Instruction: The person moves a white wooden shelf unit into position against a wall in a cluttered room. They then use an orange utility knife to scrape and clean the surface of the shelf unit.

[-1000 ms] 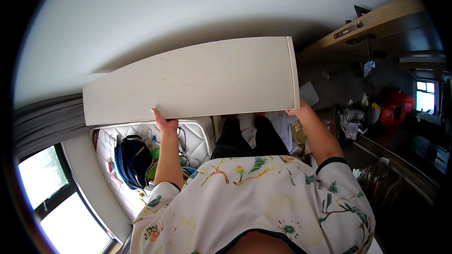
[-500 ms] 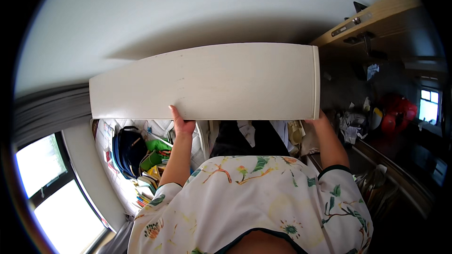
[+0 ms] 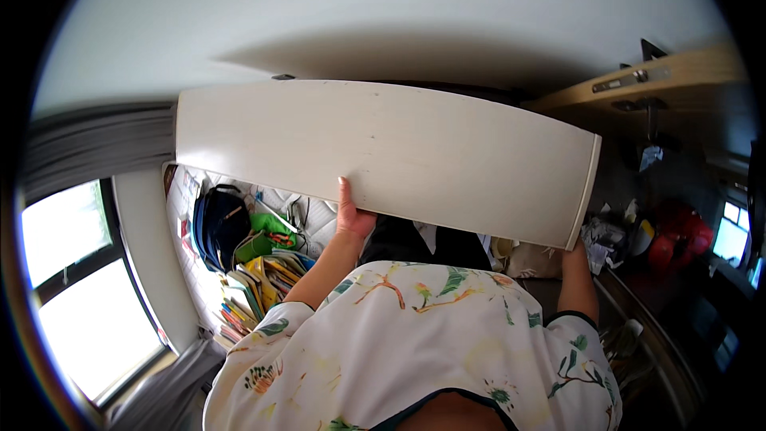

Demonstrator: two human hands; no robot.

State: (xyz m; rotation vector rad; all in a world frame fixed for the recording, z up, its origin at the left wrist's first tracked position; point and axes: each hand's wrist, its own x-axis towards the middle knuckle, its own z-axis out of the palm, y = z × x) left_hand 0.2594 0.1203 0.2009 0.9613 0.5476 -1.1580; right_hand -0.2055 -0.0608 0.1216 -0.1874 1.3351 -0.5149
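A long cream-white furniture panel [image 3: 383, 156] spans the view in front of my chest, with a row of small dark marks across its middle and a raised strip along its right end. My left hand [image 3: 354, 219] grips its near edge around the middle. The thumb lies on the broad face, and the fingers go out of sight beneath. At the near right corner, my right hand [image 3: 574, 257] holds the panel from below, its fingers mostly hidden. The panel slants, its right end closer to me than its left. Whether it is a lone board or part of a larger piece I cannot tell.
A wooden door [image 3: 678, 72] with a dark handle stands open at the right. On a quilted mattress [image 3: 319, 227] at the left are a dark backpack [image 3: 223, 219] and a pile of books [image 3: 259, 291]. Beyond are a grey curtain [image 3: 96, 144] and a window [image 3: 96, 295].
The panel has swung round: its right end has come nearer to me and further right, while its left end has risen in view. Both hands have moved right with it, still holding on.
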